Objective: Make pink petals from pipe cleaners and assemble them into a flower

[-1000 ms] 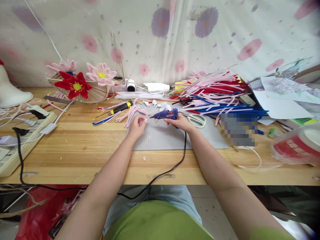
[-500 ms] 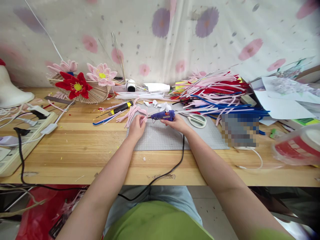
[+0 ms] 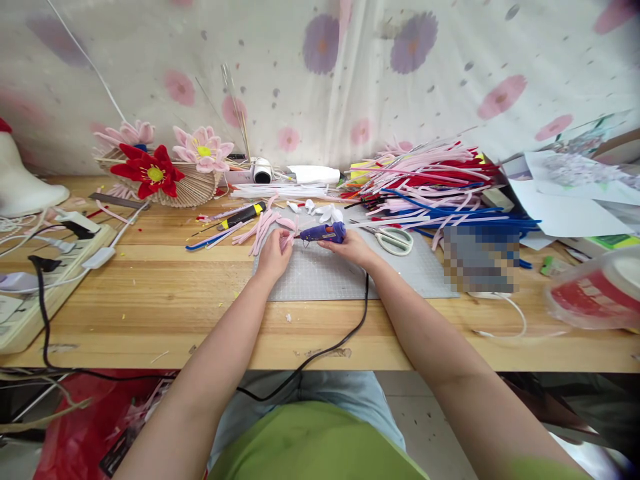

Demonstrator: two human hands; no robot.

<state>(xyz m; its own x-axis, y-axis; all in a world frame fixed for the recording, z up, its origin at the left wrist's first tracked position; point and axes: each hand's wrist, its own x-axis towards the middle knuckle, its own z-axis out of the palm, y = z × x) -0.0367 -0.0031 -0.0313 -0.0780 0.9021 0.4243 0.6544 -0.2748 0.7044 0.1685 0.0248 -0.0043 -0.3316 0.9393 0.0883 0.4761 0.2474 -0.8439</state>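
Note:
My right hand [image 3: 350,247] is wrapped round a blue hot glue gun [image 3: 324,233], whose nozzle points left. The nozzle tip reaches a pink pipe cleaner piece [image 3: 287,239] pinched in my left hand [image 3: 273,257]; whether they touch is too small to tell. Both hands are above a grey cutting mat [image 3: 320,280]. Just behind the gun lie white petal-like pieces [image 3: 327,213]. Pink pipe cleaners [image 3: 263,230] are strewn behind my left hand. Scissors with pale handles [image 3: 395,241] rest to the right of my right hand.
The gun's black cord [image 3: 345,343] loops over the table's front edge towards a power strip [image 3: 65,280] at left. Pipe cleaners [image 3: 425,173] are heaped at back right. Fuzzy flowers [image 3: 155,173] stand at back left, near a utility knife [image 3: 243,216]. A red-and-white cup [image 3: 595,293] is at far right.
The glue gun and my right hand have shifted slightly left, and the gun is tilted a little more. My left hand has stayed almost in place with the pink piece.

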